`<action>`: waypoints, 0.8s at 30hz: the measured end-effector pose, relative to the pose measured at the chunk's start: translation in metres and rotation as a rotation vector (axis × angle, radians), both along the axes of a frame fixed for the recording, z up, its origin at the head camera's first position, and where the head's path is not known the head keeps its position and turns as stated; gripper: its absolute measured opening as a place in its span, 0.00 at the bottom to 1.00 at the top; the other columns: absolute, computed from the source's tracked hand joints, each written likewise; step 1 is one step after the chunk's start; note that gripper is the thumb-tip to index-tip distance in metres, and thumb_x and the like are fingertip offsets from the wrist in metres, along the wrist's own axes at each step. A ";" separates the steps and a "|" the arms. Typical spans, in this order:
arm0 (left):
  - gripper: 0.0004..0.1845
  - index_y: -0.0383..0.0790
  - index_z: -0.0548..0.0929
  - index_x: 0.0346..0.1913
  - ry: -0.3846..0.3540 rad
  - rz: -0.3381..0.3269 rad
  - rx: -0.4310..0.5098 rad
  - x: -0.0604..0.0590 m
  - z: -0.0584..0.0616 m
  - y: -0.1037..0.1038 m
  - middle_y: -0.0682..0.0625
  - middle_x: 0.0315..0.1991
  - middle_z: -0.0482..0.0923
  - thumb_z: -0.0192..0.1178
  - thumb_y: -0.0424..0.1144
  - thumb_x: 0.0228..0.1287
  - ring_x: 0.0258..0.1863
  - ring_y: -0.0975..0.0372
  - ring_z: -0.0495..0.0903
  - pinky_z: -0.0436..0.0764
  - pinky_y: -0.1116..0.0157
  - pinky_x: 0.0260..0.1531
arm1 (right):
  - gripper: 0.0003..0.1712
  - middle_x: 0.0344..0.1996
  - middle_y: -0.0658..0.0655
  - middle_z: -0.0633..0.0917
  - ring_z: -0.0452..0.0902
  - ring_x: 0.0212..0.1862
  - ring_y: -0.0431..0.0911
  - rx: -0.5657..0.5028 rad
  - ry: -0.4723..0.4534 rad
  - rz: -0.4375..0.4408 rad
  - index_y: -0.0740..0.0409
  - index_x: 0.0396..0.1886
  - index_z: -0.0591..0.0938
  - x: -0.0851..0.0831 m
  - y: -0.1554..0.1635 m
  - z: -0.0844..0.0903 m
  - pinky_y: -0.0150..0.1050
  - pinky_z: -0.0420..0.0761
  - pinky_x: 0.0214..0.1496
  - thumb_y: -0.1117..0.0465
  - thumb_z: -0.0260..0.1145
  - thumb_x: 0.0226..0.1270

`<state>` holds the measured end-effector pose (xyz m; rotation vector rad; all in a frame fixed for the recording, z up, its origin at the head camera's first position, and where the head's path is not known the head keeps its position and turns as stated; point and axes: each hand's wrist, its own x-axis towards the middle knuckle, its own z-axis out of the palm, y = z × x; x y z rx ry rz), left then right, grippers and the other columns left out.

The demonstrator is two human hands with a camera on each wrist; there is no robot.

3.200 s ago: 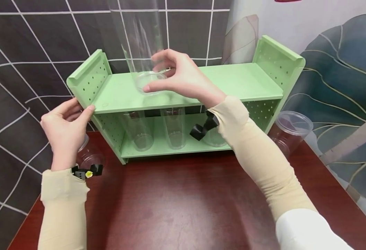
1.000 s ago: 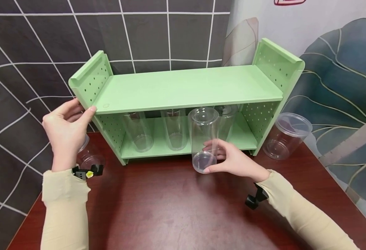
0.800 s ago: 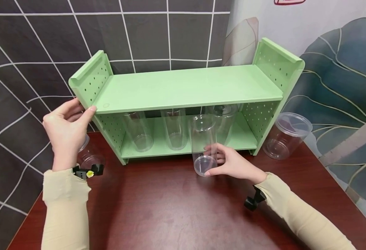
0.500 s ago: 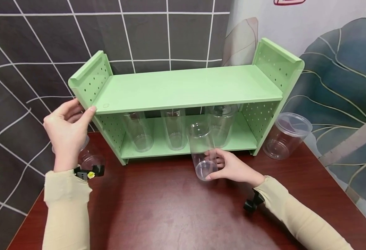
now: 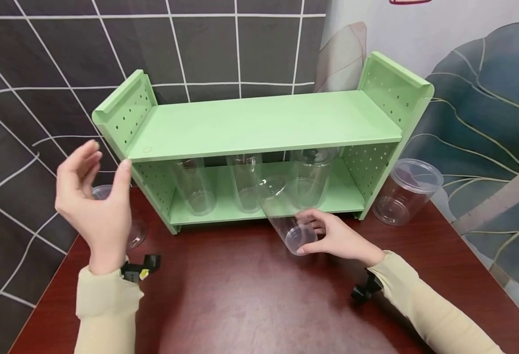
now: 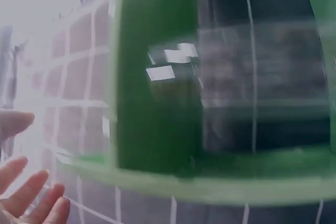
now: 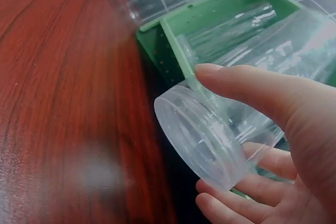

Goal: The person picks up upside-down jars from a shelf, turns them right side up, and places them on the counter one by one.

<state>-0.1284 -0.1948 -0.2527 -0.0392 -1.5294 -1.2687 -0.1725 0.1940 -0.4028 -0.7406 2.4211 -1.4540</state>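
Observation:
My right hand grips a clear plastic jar in front of the lower shelf, thumb on one side and fingers on the other. The jar leans, its far end up and to the left. In the right wrist view the translucent capped end points toward the table. My left hand is beside the left end of the green rack, thumb and fingers spread apart, holding nothing. Its fingertips appear at the left edge of the left wrist view, apart from the rack.
Inside the rack's lower level stand three clear jars: a left one, a middle one and a right one. Another jar stands on the red-brown table at the right. A further jar is partly hidden behind my left hand.
The right hand has brought the jar down from above the top shelf to the rack's front, where it now tilts left. The left hand has let go of the rack's left side.

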 end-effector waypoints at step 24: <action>0.51 0.49 0.71 0.73 -0.409 -0.577 -0.917 0.022 -0.116 0.091 0.55 0.67 0.73 0.81 0.59 0.45 0.64 0.61 0.73 0.76 0.58 0.61 | 0.40 0.55 0.47 0.81 0.82 0.52 0.44 -0.122 0.216 0.093 0.41 0.63 0.78 0.028 -0.030 0.063 0.41 0.82 0.56 0.52 0.86 0.49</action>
